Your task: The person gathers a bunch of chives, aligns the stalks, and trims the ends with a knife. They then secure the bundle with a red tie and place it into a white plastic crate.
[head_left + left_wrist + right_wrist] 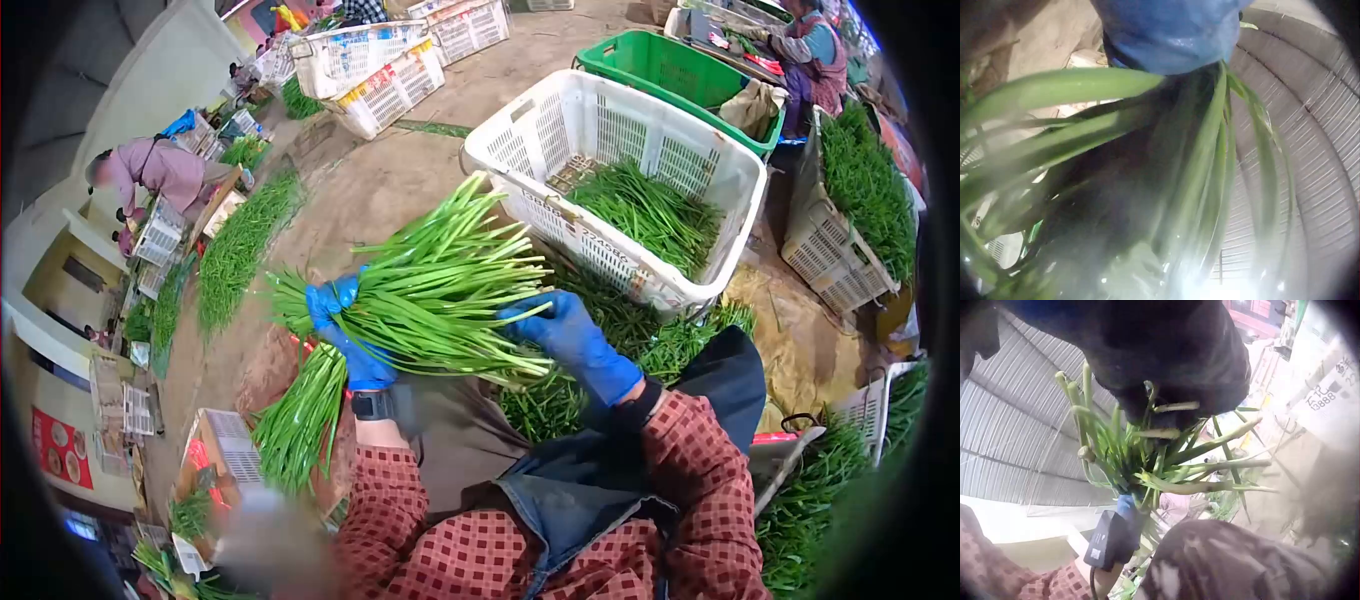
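Loosely, the long green stalks (pixel 430 290) fan out, apparently pale-ended.

1. Bunch of stalks (pixel 440 290) in left hand (pixel 352 335), before the wearer's torso (pixel 470 555); right hand (pixel 575 340) at the bunch's right-side ends.
2. Open crate (pixel 500 165) ahead, right of bunch; loose stalks (pixel 650 215) inside.
3. Tub (pixel 650 62) just behind open crate.
4. Filled crate (pixel 828 243) farther right.
5. More crates (pixel 400 92) far ahead, left of tub.
6. Second person (pixel 165 178) at left; strip of greens (pixel 245 250) on floor (pixel 335 195) between that person and bunch.
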`<act>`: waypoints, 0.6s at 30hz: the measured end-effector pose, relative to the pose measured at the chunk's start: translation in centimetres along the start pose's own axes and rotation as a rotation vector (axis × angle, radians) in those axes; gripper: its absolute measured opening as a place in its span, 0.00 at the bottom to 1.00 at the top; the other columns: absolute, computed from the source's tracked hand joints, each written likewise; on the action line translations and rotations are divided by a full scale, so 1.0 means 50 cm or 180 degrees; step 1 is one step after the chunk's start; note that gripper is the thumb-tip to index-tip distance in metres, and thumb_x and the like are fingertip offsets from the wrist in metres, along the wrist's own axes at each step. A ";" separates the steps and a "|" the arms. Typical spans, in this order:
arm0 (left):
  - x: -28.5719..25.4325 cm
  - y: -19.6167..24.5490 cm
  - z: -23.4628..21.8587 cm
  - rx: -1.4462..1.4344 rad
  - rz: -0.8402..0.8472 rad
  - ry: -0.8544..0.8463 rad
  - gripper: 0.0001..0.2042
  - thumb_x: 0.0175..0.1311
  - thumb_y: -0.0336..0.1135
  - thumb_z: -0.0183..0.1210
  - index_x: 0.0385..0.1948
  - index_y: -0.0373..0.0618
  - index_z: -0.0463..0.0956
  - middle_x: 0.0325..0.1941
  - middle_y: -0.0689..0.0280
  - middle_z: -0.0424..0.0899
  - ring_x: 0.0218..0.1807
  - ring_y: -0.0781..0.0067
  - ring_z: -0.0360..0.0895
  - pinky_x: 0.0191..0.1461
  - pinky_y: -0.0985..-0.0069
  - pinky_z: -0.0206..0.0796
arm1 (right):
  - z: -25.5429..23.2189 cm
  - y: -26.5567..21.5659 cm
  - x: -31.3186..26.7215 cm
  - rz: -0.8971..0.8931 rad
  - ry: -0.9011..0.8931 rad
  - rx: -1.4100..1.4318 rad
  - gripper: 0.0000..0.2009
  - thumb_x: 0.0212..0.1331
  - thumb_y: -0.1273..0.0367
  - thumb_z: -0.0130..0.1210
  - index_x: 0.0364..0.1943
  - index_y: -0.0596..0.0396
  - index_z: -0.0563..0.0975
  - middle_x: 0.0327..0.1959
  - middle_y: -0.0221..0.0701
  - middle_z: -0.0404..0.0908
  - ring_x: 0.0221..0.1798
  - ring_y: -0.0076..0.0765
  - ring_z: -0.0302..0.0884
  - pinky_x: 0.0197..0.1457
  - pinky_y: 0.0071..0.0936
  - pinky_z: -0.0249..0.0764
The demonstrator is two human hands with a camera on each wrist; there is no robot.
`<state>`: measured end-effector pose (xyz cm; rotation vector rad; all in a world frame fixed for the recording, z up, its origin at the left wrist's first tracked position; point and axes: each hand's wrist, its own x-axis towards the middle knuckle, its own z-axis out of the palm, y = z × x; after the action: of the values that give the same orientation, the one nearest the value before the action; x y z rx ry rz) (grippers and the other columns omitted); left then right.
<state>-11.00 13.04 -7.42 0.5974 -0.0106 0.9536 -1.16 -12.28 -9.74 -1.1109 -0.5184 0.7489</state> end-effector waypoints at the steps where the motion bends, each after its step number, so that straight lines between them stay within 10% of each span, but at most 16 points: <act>1: 0.002 -0.001 -0.009 -0.0161 -0.0025 -0.0493 0.20 0.71 0.43 0.38 0.13 0.54 0.58 0.16 0.72 0.62 0.24 0.75 0.60 0.54 0.67 0.61 | -0.007 -0.009 -0.010 0.0003 -0.0017 -0.0006 0.09 0.55 0.72 0.61 0.40 0.58 0.81 0.33 0.29 0.83 0.34 0.20 0.76 0.39 0.21 0.74; 5: 0.007 -0.007 0.001 -0.0181 0.0134 -0.0501 0.21 0.70 0.43 0.40 0.11 0.55 0.58 0.14 0.72 0.62 0.22 0.75 0.60 0.47 0.70 0.60 | -0.056 -0.002 -0.045 -0.0263 0.0154 -0.0766 0.09 0.58 0.69 0.58 0.39 0.59 0.78 0.27 0.32 0.81 0.28 0.26 0.76 0.35 0.24 0.74; 7: 0.016 0.010 -0.007 -0.0366 0.0171 -0.0142 0.21 0.70 0.42 0.42 0.11 0.54 0.58 0.14 0.72 0.63 0.22 0.77 0.60 0.43 0.73 0.60 | -0.119 -0.008 -0.059 -0.0277 0.0639 -0.3265 0.10 0.56 0.66 0.58 0.36 0.59 0.77 0.27 0.39 0.80 0.28 0.42 0.78 0.36 0.31 0.75; 11: 0.044 0.031 -0.043 -0.0377 0.0402 -0.0948 0.21 0.69 0.43 0.44 0.11 0.54 0.59 0.14 0.73 0.63 0.22 0.80 0.61 0.37 0.79 0.58 | -0.222 0.006 -0.062 0.0633 -0.0402 -0.5134 0.11 0.51 0.64 0.59 0.34 0.57 0.76 0.33 0.42 0.80 0.35 0.53 0.78 0.37 0.44 0.74; 15: 0.021 0.031 0.024 -0.0717 -0.0157 -0.1564 0.21 0.69 0.43 0.44 0.11 0.53 0.59 0.14 0.72 0.63 0.22 0.79 0.62 0.39 0.74 0.60 | -0.095 -0.153 -0.023 -0.2582 0.0407 -0.3517 0.15 0.52 0.64 0.60 0.42 0.56 0.77 0.40 0.42 0.80 0.40 0.51 0.77 0.42 0.41 0.73; 18: 0.041 0.028 0.013 -0.0354 -0.0371 -0.1932 0.19 0.69 0.44 0.44 0.14 0.52 0.61 0.14 0.72 0.63 0.23 0.75 0.62 0.49 0.62 0.65 | -0.041 -0.162 0.022 -0.2703 0.0072 -0.3706 0.17 0.52 0.61 0.60 0.44 0.53 0.77 0.44 0.40 0.78 0.44 0.50 0.75 0.46 0.42 0.70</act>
<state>-10.72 14.89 -5.68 0.7562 -0.5610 0.6259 3.25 -14.69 -2.95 -1.7338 -1.3755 -0.4162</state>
